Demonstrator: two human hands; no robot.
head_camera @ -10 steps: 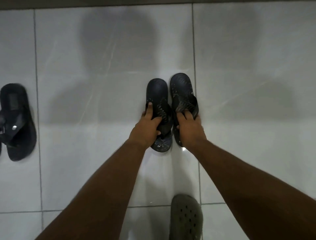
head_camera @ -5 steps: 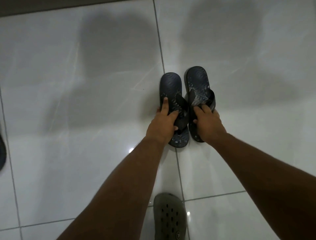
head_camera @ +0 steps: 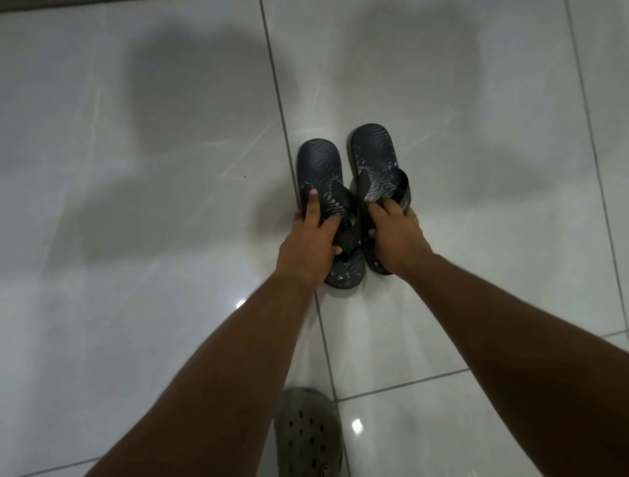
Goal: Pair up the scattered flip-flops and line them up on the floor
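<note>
Two dark patterned flip-flops lie side by side on the white tiled floor, toes toward me and heels away. My left hand [head_camera: 308, 245] grips the left flip-flop [head_camera: 320, 163] at its strap, forefinger stretched along the sole. Beside it, my right hand [head_camera: 396, 231] holds the right flip-flop [head_camera: 372, 149] by its strap. The right one sits a little farther from me than the left. Both hands cover the toe ends of the soles.
A grey-green perforated clog [head_camera: 308, 439] is at the bottom edge, between my forearms. Glossy white floor tiles [head_camera: 136, 306] with dark grout lines spread all around. A dark strip [head_camera: 51, 3] runs along the top left edge.
The view has swung to the right, so the black sandal at the far left has left the frame. My hands stay on the same two flip-flops, which remain side by side.
</note>
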